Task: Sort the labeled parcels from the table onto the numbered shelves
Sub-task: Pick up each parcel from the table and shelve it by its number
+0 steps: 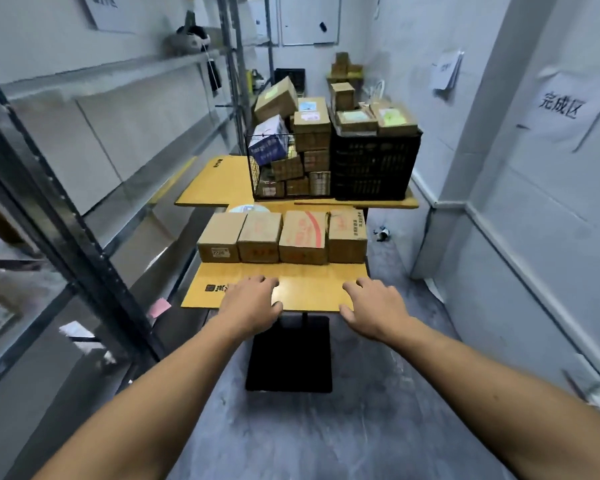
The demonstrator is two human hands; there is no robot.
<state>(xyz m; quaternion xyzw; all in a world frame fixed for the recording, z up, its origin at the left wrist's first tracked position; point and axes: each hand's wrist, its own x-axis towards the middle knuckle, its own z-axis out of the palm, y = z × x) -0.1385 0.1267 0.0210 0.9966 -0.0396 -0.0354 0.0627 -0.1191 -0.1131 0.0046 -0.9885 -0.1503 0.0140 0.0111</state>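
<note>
Several cardboard parcels [281,237] stand in a row along the back of a small yellow table [309,289] in front of me. My left hand [250,303] and my right hand [374,310] reach over the table's front edge, palms down, fingers loosely spread, holding nothing. Both hands are short of the parcels. A metal shelving unit [94,209] runs along the left wall.
Behind is a second yellow table [215,181] carrying a wire basket [284,168] and a black crate [374,164], both piled with boxes. A wall with a paper sign [561,105] closes the right side. The table's black base [288,355] sits on grey floor.
</note>
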